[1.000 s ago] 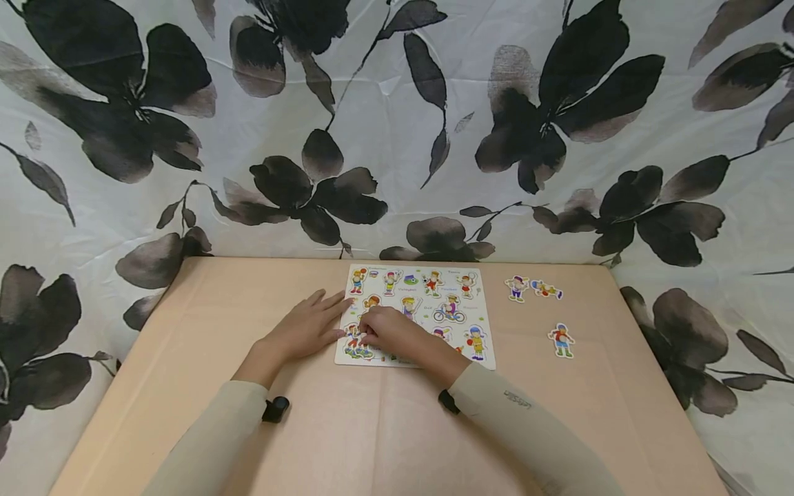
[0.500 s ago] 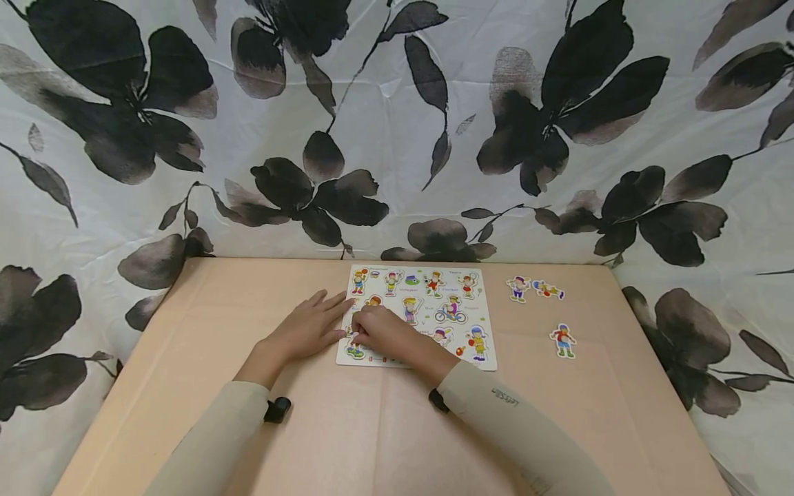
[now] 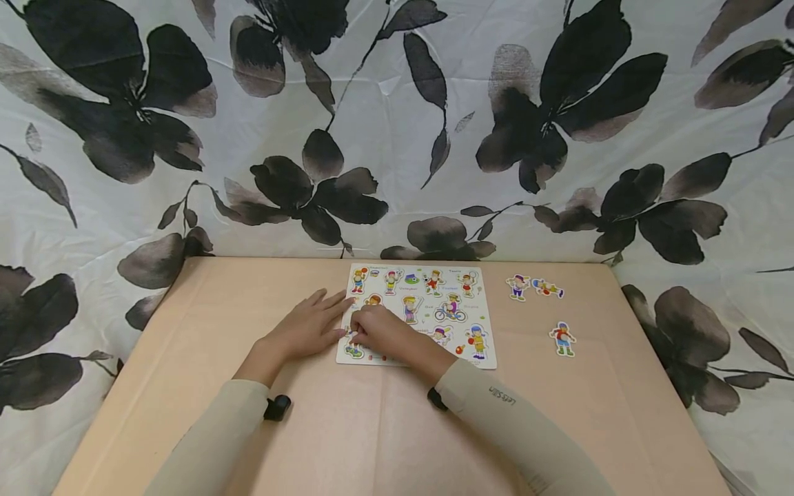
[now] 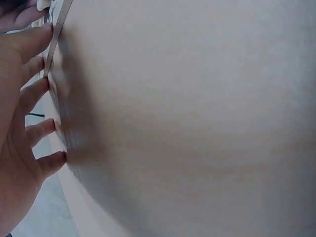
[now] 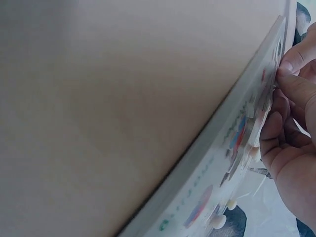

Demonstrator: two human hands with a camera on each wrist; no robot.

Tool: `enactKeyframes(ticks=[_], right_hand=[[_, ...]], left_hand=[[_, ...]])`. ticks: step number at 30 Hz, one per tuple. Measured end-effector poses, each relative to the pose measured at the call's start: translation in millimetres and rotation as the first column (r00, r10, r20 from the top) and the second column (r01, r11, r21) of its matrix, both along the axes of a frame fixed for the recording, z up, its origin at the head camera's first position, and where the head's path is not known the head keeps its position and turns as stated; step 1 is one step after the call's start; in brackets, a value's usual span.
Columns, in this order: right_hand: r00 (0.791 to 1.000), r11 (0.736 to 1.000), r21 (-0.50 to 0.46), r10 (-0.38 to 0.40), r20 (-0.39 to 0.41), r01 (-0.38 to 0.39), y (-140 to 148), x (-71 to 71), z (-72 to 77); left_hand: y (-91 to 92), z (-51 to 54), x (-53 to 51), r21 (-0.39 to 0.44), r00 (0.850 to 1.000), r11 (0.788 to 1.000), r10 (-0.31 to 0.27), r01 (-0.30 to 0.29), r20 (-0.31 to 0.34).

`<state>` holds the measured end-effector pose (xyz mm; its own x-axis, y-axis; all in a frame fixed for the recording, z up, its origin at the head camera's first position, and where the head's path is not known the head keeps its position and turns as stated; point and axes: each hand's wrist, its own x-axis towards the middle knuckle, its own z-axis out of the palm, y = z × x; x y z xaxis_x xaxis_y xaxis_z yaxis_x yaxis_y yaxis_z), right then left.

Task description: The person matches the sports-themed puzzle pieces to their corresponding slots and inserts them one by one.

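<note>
A white puzzle board (image 3: 428,320) printed with figures lies on the table. My left hand (image 3: 302,327) rests beside its left edge with fingers spread, the fingertips touching the edge and tabletop; the left wrist view shows this hand (image 4: 19,133) too. Over the board's lower left part, my right hand (image 3: 393,336) has its fingers curled. In the right wrist view, thumb and index fingertip of that hand (image 5: 296,128) pinch together at the board's surface, apparently on a puzzle piece mostly hidden by the fingers. Small pale knobs (image 5: 218,221) stand up from the board.
Right of the board, two loose figure pieces (image 3: 517,288) (image 3: 547,288) lie side by side, with a third piece (image 3: 562,339) below them. Behind the tan table (image 3: 236,275) hangs a white cloth (image 3: 409,138) with dark flowers.
My right hand has shifted slightly left over the lower left figures, covering more of them. The left hand keeps its place, and the loose pieces have not moved.
</note>
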<state>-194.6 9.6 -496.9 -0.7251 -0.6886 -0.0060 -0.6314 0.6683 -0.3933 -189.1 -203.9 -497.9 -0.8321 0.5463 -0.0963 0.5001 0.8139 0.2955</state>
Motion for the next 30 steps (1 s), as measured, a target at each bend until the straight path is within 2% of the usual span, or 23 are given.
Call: enactKeyframes(ticks=[9, 15, 24, 30], right_hand=[[1.0, 1.0, 0.001, 0.001, 0.015, -0.001, 1.3, 0.6, 1.5], [0.999, 1.0, -0.016, 0.003, 0.048, -0.002, 14.1, 1.2, 5.9], [0.993, 0.991, -0.13, -0.016, 0.113, 0.03, 59.5, 2.5, 24.4], [0.992, 0.981, -0.165, -0.083, 0.091, 0.097, 96.1, 6.9, 27.3]], left_hand=[[1.5, -1.3, 0.5, 0.001, 1.0, 1.0, 0.008, -0.008, 0.007], [3.6, -3.3, 1.3, -0.009, 1.0, 1.0, 0.016, -0.016, 0.012], [6.6, 0.4, 5.1, -0.02, 0.999, 0.999, 0.042, -0.041, 0.02], [5.2, -0.1, 5.4, -0.023, 0.999, 0.999, 0.048, -0.048, 0.022]])
